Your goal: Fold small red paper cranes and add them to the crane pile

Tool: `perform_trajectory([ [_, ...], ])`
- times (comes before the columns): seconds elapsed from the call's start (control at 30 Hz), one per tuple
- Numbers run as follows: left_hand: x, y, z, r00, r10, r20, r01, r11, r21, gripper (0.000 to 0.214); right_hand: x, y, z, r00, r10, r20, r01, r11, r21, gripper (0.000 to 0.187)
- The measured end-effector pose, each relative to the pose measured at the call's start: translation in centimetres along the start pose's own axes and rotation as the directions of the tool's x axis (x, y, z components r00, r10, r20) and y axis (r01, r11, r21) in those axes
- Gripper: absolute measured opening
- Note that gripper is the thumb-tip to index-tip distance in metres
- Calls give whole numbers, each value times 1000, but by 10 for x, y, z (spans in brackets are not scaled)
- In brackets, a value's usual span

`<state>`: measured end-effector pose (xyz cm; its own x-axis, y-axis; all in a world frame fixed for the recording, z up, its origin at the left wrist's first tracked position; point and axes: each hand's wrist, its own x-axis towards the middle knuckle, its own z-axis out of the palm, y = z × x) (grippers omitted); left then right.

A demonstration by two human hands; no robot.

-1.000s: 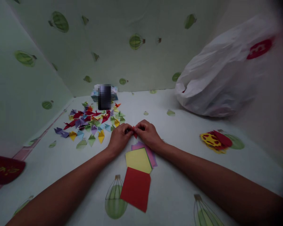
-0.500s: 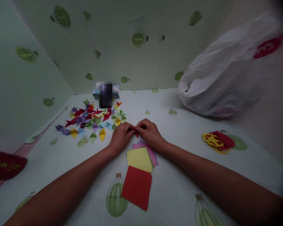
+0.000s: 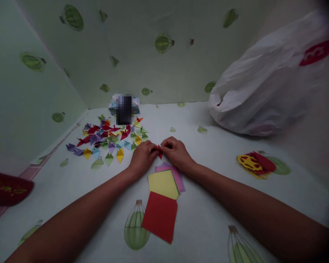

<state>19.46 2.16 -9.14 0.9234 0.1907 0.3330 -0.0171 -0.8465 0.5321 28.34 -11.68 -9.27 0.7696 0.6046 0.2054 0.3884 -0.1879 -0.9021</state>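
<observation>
Between my fingertips is a small folded piece of red origami paper (image 3: pixel 160 153), its lower point hanging down. My left hand (image 3: pixel 145 155) pinches it from the left side. From the right, my right hand (image 3: pixel 176 151) has thumb and finger closed at its upper edge; the fingers partly hide the paper. Just below my hands lie square sheets in a loose stack: purple-pink paper (image 3: pixel 178 179), a yellow sheet (image 3: pixel 163 182) over it, and a red sheet (image 3: pixel 161 216) nearest me. Left of my left hand spreads a pile of folded paper cranes (image 3: pixel 109 138) in several colours.
A tissue box (image 3: pixel 136 105) stands at the back behind a blurred dark object (image 3: pixel 124 111). A large white plastic bag (image 3: pixel 252 91) bulges at the back right. Red and yellow cut-outs (image 3: pixel 253 164) lie at right; a dark red item with gold marks (image 3: pixel 9 188) sits at left.
My right fingers have shifted slightly on the red folded paper, so a bit more of its upper part shows. The whole view has moved a little; the sheets and cranes lie as before.
</observation>
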Motion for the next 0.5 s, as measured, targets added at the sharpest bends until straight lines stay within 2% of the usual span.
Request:
perform_trajectory([
  [0.5, 1, 1, 0, 999, 19, 33, -21, 998, 56, 11, 3, 2, -2, 1000, 17, 25, -17, 1000, -17, 12],
])
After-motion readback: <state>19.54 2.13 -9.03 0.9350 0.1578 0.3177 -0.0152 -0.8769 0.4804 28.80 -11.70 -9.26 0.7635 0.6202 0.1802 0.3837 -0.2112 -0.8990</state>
